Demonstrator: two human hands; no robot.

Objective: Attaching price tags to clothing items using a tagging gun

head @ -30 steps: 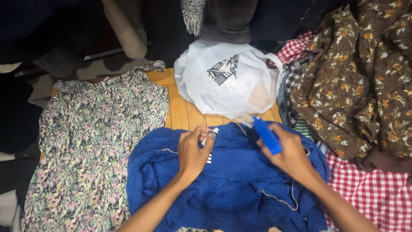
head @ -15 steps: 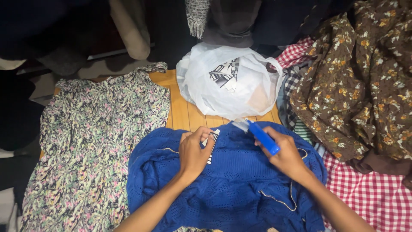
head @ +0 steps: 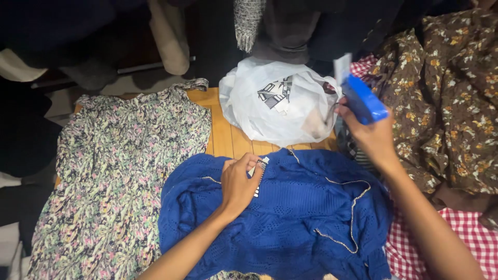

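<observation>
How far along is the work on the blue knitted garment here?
Done: the blue knitted garment lies spread on the wooden table. In hand: the left hand pinches a small striped tag at its top edge, while the right hand holds a blue handheld tool raised clear. Left: tool and tag have not met.

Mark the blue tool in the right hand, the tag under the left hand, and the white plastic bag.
blue tool [head: 364, 99], head view, on its blue body.
tag [head: 259, 171], head view, on its striped edge.
white plastic bag [head: 270, 116], head view, on its front wall.
</observation>
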